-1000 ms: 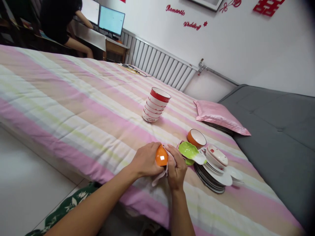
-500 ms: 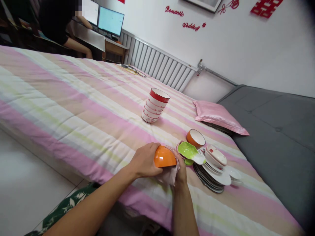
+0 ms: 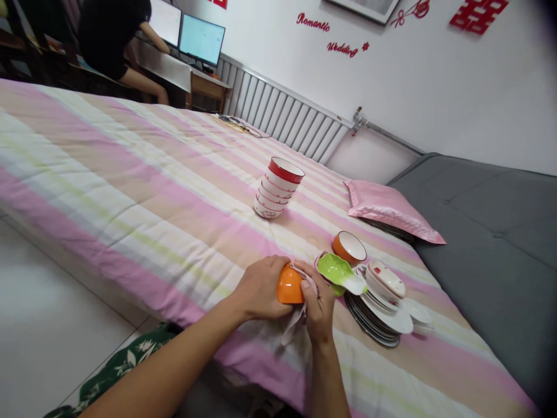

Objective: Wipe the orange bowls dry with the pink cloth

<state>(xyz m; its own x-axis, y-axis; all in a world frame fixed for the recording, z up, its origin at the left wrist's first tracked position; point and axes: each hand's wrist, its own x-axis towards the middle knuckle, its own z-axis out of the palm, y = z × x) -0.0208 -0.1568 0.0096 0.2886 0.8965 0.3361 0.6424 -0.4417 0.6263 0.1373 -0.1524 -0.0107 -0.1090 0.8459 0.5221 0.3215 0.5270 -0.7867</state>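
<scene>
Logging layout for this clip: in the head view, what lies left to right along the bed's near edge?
In order: left hand → held bowl → right hand, gripping a cloth → green dish → plate stack.

A green leaf-shaped dish (image 3: 337, 270) lies at the left edge of the stack of white ceramic plates (image 3: 375, 319), a white-lined orange bowl (image 3: 349, 247) just behind the stack. The plain orange bowl (image 3: 289, 286) is just left of it; the tower of red-rimmed bowls (image 3: 278, 188) well behind
</scene>
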